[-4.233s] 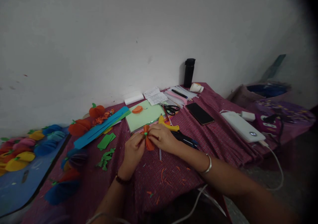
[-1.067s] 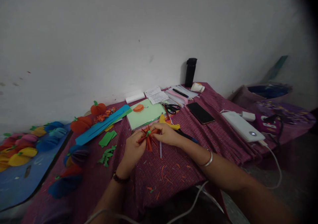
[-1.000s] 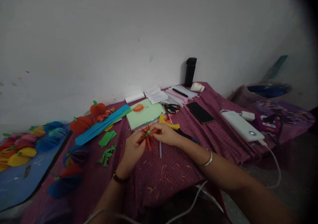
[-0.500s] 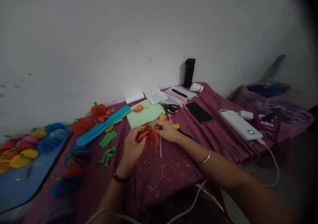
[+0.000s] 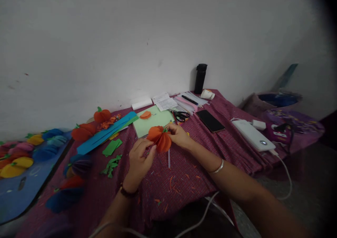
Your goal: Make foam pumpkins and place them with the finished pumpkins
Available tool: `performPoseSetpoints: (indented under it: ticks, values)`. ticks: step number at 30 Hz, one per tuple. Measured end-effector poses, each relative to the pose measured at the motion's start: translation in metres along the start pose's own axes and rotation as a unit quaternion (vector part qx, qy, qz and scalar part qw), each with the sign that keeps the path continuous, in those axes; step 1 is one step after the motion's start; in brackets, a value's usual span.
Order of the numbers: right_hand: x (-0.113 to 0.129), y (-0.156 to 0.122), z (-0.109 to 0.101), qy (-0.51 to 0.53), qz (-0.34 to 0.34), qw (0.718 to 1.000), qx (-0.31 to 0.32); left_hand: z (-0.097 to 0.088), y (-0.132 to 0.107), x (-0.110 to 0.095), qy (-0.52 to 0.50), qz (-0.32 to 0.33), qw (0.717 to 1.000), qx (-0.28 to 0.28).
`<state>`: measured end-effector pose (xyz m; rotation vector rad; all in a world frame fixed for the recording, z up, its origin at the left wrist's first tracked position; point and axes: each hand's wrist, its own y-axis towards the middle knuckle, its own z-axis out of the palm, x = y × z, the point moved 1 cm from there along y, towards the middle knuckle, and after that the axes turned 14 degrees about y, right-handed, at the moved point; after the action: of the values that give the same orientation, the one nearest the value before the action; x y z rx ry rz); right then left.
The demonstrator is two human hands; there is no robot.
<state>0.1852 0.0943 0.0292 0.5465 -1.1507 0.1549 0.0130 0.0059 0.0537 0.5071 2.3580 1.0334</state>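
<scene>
An orange paper pumpkin (image 5: 161,139) with fanned folds and a small green top is held up above the cloth. My right hand (image 5: 179,136) pinches it at the upper right, beside the green piece. At its left edge, the thumb and index finger of my left hand (image 5: 140,158) come together on the paper. Just below the pumpkin, a thin pale stick (image 5: 169,159) lies on the cloth. Behind it is a pale green sheet (image 5: 160,116) bearing an orange paper piece (image 5: 145,115). Black-handled scissors (image 5: 180,116) rest to the right of that sheet.
Blue paper strips (image 5: 105,132), green paper pieces (image 5: 112,147) and several finished paper pumpkins (image 5: 84,132) lie leftward. A phone (image 5: 210,121), a power bank (image 5: 252,135) with a cable, and a black bottle (image 5: 200,78) stand or lie rightward. Orange scraps litter the cloth (image 5: 184,174).
The paper pumpkin has turned and spread wider, so its folds now face me. My left hand has shifted from wrapping its side to its left edge. The view has moved slightly.
</scene>
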Motion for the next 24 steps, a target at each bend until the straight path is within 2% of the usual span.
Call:
performPoseSetpoints:
  ticks: [5, 10, 16, 24]
  values:
    - [0.004, -0.003, 0.005, -0.026, -0.006, 0.999, 0.021, 0.002, 0.001, 0.003, 0.001, -0.02, 1.0, 0.019]
    - [0.007, -0.012, 0.018, -0.1, -0.05, 0.992, 0.054, 0.009, -0.001, 0.008, 0.017, -0.018, 0.997, 0.068]
    - [0.005, -0.017, 0.024, -0.176, -0.095, 0.976, 0.084, 0.012, -0.003, 0.011, 0.025, -0.013, 0.996, 0.081]
    - [0.004, -0.019, 0.028, -0.241, -0.152, 0.954, 0.09, 0.005, 0.0, 0.003, 0.003, 0.014, 0.996, 0.085]
